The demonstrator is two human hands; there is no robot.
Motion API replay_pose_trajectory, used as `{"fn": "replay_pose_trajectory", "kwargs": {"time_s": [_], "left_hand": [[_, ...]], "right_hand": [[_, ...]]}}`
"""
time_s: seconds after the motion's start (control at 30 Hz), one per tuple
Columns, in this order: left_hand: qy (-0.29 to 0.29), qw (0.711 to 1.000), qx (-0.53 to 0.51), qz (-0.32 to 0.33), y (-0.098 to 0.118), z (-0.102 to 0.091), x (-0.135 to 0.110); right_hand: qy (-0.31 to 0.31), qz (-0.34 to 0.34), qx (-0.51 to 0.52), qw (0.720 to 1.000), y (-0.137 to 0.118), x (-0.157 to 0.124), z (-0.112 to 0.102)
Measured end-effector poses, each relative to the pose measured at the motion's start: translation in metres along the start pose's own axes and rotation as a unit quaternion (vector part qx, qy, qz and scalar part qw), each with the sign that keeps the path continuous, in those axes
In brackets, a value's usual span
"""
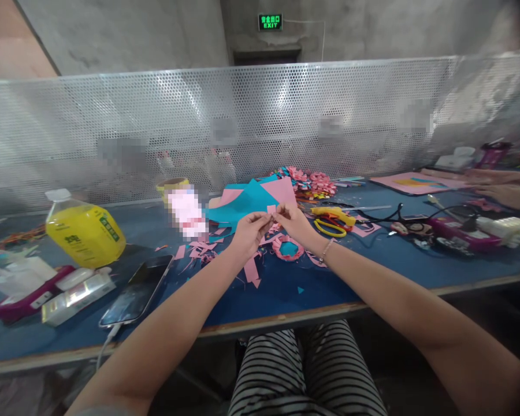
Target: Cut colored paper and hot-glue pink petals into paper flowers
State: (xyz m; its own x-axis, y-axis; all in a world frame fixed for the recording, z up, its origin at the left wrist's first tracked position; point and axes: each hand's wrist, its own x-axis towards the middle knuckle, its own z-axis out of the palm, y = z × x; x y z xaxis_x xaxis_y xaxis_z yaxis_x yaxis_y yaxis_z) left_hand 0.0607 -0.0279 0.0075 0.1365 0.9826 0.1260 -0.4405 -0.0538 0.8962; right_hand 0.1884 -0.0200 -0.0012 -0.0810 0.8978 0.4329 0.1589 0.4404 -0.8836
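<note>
Hands, two: left hand (pixel 249 233), right hand (pixel 295 222); fingertips close together, pinching one pink slip (pixel 271 208). Ring (pixel 286 258), pink: on the surface (pixel 260 303), five o'clock, right hand nearer. Slip: between the fingertips, long axis unclear. Scissors (pixel 340 216): three o'clock. Blue sheet (pixel 246 201): ten o'clock, beyond.

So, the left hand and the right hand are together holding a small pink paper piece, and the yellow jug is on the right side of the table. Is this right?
Not quite: in the head view, the yellow jug is on the left side of the table. The left hand and right hand are indeed holding a small pink paper piece.
</note>
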Motion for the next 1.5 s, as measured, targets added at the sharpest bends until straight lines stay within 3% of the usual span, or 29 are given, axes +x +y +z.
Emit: {"fn": "replay_pose_trajectory", "kwargs": {"time_s": [0.1, 0.17, 0.27, 0.37, 0.43, 0.53, 0.77, 0.93, 1.07, 1.2, 1.5], "left_hand": [[0.024, 0.999, 0.034, 0.013, -0.002, -0.003, 0.003], [0.029, 0.987, 0.154, 0.036, -0.005, -0.007, 0.006], [-0.009, 0.915, 0.39, 0.099, -0.012, -0.01, 0.005], [-0.076, 0.844, 0.515, 0.128, -0.017, -0.011, 0.002], [-0.089, 0.818, 0.554, 0.124, -0.018, -0.01, 0.0], [-0.082, 0.803, 0.58, 0.111, -0.018, -0.01, 0.001], [-0.097, 0.815, 0.554, 0.137, -0.01, -0.007, -0.002], [-0.089, 0.844, 0.512, 0.132, -0.003, -0.008, -0.003], [-0.063, 0.887, 0.444, 0.112, -0.002, -0.013, 0.005], [-0.044, 0.923, 0.369, 0.103, -0.004, -0.021, 0.015], [-0.013, 0.938, 0.334, 0.095, -0.007, -0.025, 0.02]], "right_hand": [[0.009, 0.025, 0.04, 0.999, 0.001, 0.004, -0.004], [0.026, 0.027, 0.062, 0.997, 0.002, 0.008, -0.01], [0.054, 0.033, 0.085, 0.994, 0.004, 0.015, -0.023], [0.077, 0.048, 0.102, 0.991, 0.008, 0.021, -0.036], [0.086, 0.055, 0.111, 0.989, 0.012, 0.025, -0.042], [0.094, 0.054, 0.115, 0.987, 0.017, 0.027, -0.047], [0.103, 0.061, 0.156, 0.98, 0.016, 0.028, -0.051], [0.119, 0.068, 0.184, 0.973, 0.016, 0.028, -0.055], [0.051, 0.071, 0.094, 0.992, 0.018, 0.025, -0.057], [-0.009, 0.012, -0.054, 0.998, 0.019, 0.021, -0.055], [-0.111, -0.009, -0.144, 0.983, 0.02, 0.02, -0.05]]}}
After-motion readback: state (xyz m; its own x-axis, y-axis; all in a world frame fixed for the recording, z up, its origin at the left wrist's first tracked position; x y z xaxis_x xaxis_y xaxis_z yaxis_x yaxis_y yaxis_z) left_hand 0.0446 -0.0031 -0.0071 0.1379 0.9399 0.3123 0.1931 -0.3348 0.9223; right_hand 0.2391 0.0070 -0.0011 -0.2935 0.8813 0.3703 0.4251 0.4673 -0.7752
